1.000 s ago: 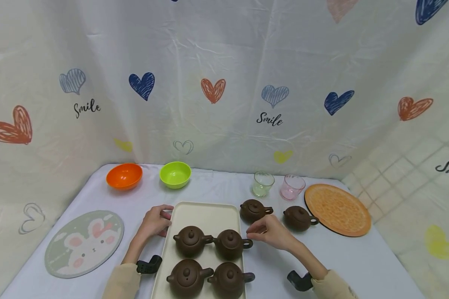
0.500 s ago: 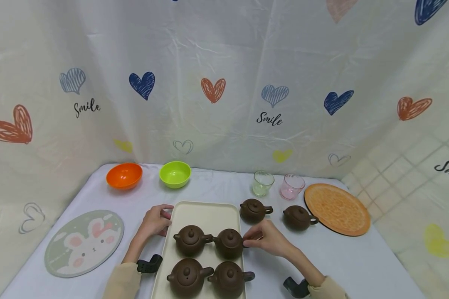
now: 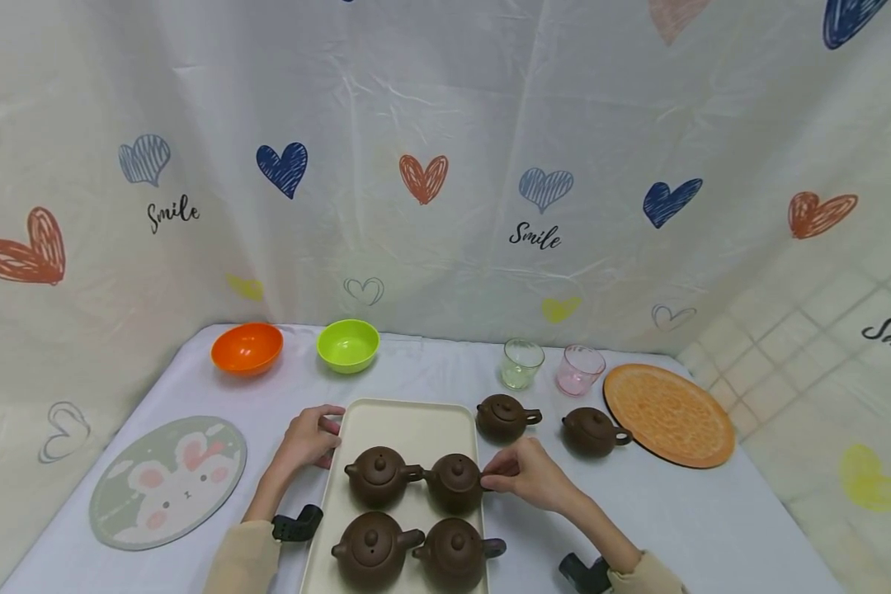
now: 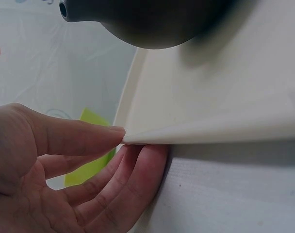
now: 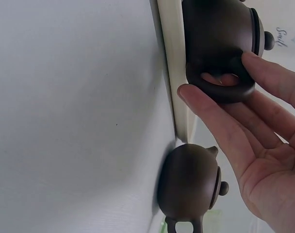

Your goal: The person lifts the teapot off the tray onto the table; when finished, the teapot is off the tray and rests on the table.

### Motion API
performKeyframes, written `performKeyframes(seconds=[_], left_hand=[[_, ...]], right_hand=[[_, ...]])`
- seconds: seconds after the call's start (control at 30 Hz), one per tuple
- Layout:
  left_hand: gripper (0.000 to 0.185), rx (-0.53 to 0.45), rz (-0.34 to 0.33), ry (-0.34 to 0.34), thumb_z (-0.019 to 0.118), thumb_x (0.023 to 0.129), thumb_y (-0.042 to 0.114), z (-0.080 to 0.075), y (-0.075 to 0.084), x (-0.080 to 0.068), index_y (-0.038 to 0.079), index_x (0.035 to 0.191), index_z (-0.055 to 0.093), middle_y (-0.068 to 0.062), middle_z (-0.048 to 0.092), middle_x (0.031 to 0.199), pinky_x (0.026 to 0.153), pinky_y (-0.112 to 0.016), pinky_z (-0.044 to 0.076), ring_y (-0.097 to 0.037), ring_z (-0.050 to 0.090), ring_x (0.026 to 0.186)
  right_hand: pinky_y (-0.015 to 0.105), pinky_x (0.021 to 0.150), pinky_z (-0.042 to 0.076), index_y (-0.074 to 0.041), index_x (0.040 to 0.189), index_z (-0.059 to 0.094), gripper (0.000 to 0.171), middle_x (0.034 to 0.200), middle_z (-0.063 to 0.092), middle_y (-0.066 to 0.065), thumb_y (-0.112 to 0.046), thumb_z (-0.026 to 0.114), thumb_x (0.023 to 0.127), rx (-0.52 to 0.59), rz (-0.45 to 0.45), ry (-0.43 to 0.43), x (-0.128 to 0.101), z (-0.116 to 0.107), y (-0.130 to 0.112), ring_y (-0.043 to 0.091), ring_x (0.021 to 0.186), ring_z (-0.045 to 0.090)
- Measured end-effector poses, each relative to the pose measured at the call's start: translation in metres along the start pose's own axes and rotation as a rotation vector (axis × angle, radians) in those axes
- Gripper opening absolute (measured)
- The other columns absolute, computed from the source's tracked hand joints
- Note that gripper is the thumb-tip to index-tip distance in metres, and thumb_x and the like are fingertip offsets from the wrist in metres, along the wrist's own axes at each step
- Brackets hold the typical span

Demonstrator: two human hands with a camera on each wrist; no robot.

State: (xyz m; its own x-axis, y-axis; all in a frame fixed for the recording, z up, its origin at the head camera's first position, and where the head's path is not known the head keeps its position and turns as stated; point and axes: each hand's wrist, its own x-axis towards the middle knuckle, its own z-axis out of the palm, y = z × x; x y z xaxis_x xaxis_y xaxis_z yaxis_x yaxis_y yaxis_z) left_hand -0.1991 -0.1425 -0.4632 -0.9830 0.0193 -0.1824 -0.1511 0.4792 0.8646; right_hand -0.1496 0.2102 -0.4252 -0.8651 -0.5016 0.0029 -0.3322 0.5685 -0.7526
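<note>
Cream plastic tray [image 3: 408, 429] lies lengthwise away from the person on the white table [image 3: 713, 511], carrying four brown clay teapots in two rows. At its left rim, the left hand [image 3: 308, 439] pinches the far-left edge: in the left wrist view the thumb [image 4: 74, 138] lies on top of the rim and the fingers curl beneath it. On the tray, the far-right teapot [image 3: 454, 483] sits with its spout toward the left and its loop handle [image 5: 224, 82] toward the right, so its long axis runs across the tray. The right hand [image 3: 530, 477] meets it from the handle side; the right wrist view shows finger and thumb closed on the loop. This hand is plainly the nearer of the two to that teapot, which rests on the tray, just inside the right rim. Further right, two more teapots [image 3: 503, 417] [image 3: 592, 432] stand on the table, apart from the tray, handles also pointing right. An orange round mat [image 3: 668, 415] lies beyond them.
</note>
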Motion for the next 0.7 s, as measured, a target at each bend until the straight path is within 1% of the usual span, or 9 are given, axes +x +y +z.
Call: performKeyframes(seconds=[0.13,0.3,0.47,0.57,0.7], left_hand=[[0.05,0.007,0.008,0.0,0.061,0.079,-0.004,0.0,0.0,0.0,-0.002,0.128,0.055,-0.017,0.063,0.096,0.049,-0.033,0.058,-0.02,0.062,0.068],[0.051,0.005,0.019,0.007,0.06,0.076,-0.006,0.0,0.001,-0.002,-0.003,0.127,0.056,-0.017,0.063,0.093,0.048,-0.034,0.057,-0.019,0.062,0.064],[0.051,0.004,0.015,0.005,0.06,0.076,-0.007,0.001,0.001,-0.001,-0.003,0.127,0.056,-0.017,0.063,0.093,0.047,-0.034,0.057,-0.019,0.062,0.063],[0.051,0.0,0.013,0.004,0.06,0.076,-0.006,0.001,0.0,-0.001,-0.003,0.127,0.056,-0.017,0.063,0.093,0.048,-0.034,0.057,-0.019,0.062,0.063],[0.051,-0.001,0.012,0.003,0.06,0.077,-0.006,0.0,0.0,-0.002,-0.002,0.127,0.056,-0.017,0.063,0.094,0.048,-0.034,0.057,-0.019,0.062,0.064]], right_hand=[[0.019,0.058,0.054,0.0,0.086,0.075,0.012,0.077,0.073,0.004,-0.011,0.074,0.081,0.003,-0.003,0.006,-0.001,0.0,0.0,0.006,0.066,0.066],[0.019,0.057,0.053,0.0,0.086,0.075,0.012,0.078,0.073,0.005,-0.011,0.074,0.081,0.009,-0.002,0.023,-0.001,0.001,0.001,0.004,0.067,0.066],[0.019,0.059,0.054,0.0,0.086,0.076,0.009,0.078,0.073,0.005,-0.008,0.073,0.081,0.01,-0.039,0.043,-0.002,0.002,0.001,0.003,0.069,0.066],[0.019,0.06,0.055,0.001,0.086,0.075,0.009,0.079,0.073,0.007,-0.006,0.072,0.082,0.015,-0.055,0.051,-0.004,-0.002,0.0,0.003,0.069,0.066],[0.02,0.062,0.056,0.002,0.09,0.075,0.011,0.083,0.074,0.009,-0.006,0.071,0.083,0.058,-0.04,0.054,-0.009,-0.014,0.0,0.005,0.072,0.068]])
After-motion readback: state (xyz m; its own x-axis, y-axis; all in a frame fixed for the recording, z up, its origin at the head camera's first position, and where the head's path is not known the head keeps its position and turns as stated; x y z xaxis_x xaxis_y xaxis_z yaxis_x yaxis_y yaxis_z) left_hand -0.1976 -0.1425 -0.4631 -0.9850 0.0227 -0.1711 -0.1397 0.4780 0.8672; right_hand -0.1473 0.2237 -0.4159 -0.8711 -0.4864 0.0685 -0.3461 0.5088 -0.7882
